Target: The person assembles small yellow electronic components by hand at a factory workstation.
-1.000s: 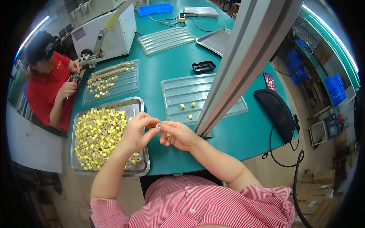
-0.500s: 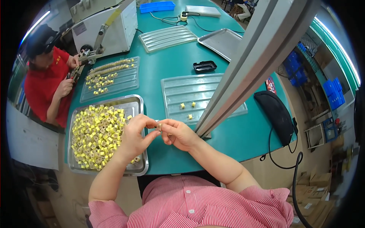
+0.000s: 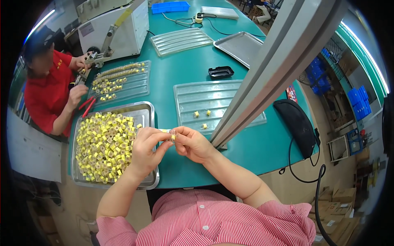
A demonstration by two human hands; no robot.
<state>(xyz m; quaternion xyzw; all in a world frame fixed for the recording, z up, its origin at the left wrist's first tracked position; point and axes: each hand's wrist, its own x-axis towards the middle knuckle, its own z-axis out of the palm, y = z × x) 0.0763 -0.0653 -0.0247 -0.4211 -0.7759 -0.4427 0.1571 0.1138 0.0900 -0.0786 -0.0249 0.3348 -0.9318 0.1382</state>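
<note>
Between the fingertips of both hands is a small yellow-taped coil (image 3: 172, 137) with thin wire pins sticking out. My left hand (image 3: 144, 148) pinches it from one side with thumb and forefinger. From the other side my right hand (image 3: 195, 146) grips it, its lower fingers curled. To the left, a metal tray (image 3: 152, 119) holds a heap of similar yellow coils (image 3: 106, 147), partly behind my left forearm. Beyond my right hand, a clear ribbed plastic tray (image 3: 184, 92) carries three such coils (image 3: 205, 126), set apart from each other.
A grey metal post (image 3: 262, 86) rises beside my right hand. At left, a co-worker in red (image 3: 47, 92) sits near red-handled pliers (image 3: 87, 106) and a ribbed tray (image 3: 139, 88) with rows of coils. A black case (image 3: 296, 125) and a black holder (image 3: 221, 72) lie on the table.
The coil between my fingers has turned and shows its yellow side, with my hands in nearly the same place. The co-worker's near hand has shifted, and red-handled pliers now show beside it.
</note>
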